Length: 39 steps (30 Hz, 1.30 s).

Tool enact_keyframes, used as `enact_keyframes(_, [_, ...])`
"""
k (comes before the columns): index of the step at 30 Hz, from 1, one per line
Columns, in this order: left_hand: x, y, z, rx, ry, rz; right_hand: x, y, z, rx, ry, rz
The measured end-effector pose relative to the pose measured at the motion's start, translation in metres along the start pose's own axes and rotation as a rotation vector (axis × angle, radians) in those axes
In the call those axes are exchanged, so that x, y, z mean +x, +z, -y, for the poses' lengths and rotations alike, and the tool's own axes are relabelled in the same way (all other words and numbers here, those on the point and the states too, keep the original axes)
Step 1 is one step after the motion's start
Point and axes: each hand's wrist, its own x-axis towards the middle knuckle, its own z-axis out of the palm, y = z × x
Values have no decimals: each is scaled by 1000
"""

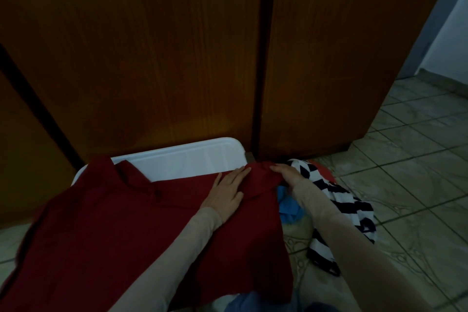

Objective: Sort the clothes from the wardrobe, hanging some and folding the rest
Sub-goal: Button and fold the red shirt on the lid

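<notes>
Snug beige long sleeves [192,233] cover both forearms down to the wrists.

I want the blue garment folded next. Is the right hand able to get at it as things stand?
Probably yes. The right hand grips the red shirt's sleeve just above the blue garment, which lies uncovered on the floor between shirt and striped garment. It must release the sleeve first.

Green tiled floor [415,159], white lid [192,159] on it against wardrobe doors [152,58], red shirt [126,223] spread across lid, striped garment [342,210] and blue cloth [288,208] right of lid
</notes>
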Motion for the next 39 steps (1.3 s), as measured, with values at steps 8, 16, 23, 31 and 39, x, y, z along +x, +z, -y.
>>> enact_keyframes(8, [0,1,1,1,1,-10,-8,-23,0,327,-76,-101])
enact_keyframes(16, [-1,2,0,32,7,-17,-10,-26,-32,116,-225,-398])
enact_keyframes(23, [-2,1,0,57,-24,-15,-16,-2,-42,-348,-179,-366])
enact_keyframes(31, [-33,-27,41,238,-127,-84,-44,36,-24,-935,-592,-380])
enact_keyframes(39, [-93,-95,105,213,-361,-479,-69,132,-27,-1142,-665,147])
